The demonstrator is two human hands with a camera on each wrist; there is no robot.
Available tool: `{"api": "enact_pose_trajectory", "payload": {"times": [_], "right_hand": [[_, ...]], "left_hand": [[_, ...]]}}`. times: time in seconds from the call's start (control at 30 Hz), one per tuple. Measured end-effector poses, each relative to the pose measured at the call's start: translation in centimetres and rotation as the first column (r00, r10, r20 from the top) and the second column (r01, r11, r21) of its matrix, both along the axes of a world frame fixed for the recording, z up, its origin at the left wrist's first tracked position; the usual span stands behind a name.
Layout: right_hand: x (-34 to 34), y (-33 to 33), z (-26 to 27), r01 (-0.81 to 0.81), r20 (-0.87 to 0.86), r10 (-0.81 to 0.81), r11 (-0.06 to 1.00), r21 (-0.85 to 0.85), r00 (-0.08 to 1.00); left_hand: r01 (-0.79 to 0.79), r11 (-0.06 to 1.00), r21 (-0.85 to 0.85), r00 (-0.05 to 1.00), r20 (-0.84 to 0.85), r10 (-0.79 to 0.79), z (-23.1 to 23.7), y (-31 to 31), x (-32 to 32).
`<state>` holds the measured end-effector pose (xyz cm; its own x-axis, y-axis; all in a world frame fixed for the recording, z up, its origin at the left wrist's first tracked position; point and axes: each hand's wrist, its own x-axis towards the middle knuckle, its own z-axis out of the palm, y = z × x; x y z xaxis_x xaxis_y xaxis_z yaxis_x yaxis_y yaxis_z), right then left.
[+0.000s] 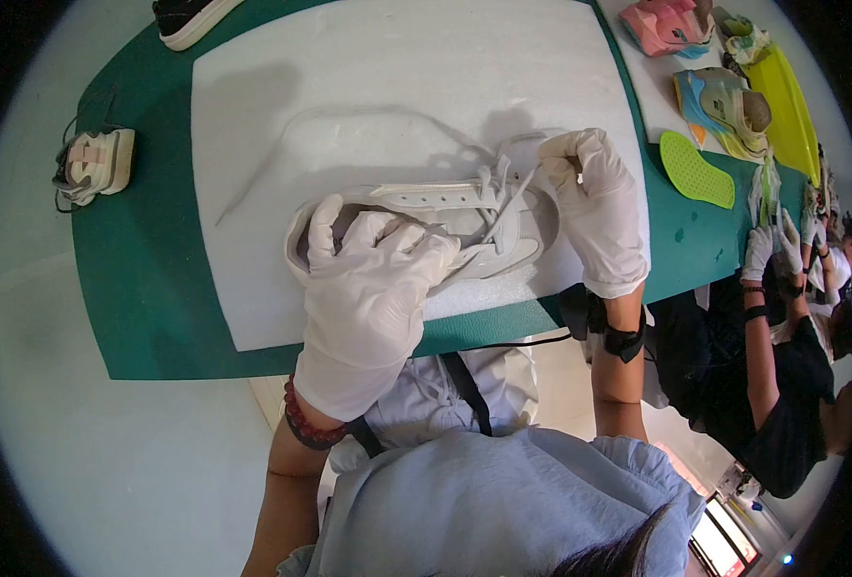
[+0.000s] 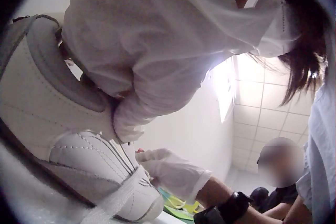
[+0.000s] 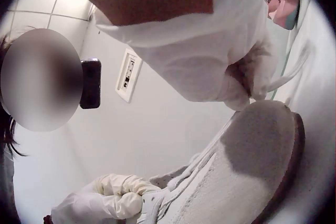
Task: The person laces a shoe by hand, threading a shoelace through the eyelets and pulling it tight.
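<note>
A white lace-up sneaker [image 1: 418,197] lies on a white foam board [image 1: 378,67], its toe to the right. My gloved left hand [image 1: 373,288] grips the near side of its opening, beside the eyelets. Over the toe, my gloved right hand [image 1: 594,207] pinches a white shoelace [image 3: 294,71], whose tail sticks out past the fingers in the right wrist view. More of the lace crosses loosely over the eyelets at the front of the shoe. In the left wrist view the heel and side panel of the sneaker [image 2: 31,92] fill the lower left.
Beneath the board is a green mat [image 1: 147,288]. A small shoe [image 1: 99,163] stands at left and a dark shoe [image 1: 190,19] at the top edge. Colourful shoes [image 1: 729,106], a green perforated pad [image 1: 695,171] and a yellow tray [image 1: 787,106] lie right. Other gloved people work there.
</note>
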<state>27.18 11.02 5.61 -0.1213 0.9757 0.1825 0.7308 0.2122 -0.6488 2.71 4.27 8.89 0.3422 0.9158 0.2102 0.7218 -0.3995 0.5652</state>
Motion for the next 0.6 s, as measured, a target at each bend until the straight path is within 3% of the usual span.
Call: {"api": "enact_pose_trajectory", "payload": {"times": [0.37, 0.6], "right_hand": [[0.28, 0.26, -0.01, 0.043, -0.005, -0.043, 0.999, 0.009, 0.999], [0.77, 0.57, -0.57, 0.076, -0.024, -0.075, 0.996, 0.039, 0.997]], "left_hand": [[-0.020, 0.994, 0.105, 1.000, 0.008, 0.019, -0.60, -0.12, 0.17], [-0.010, 0.999, 0.032, 0.999, 0.034, 0.009, -0.81, -0.32, -0.16]]}}
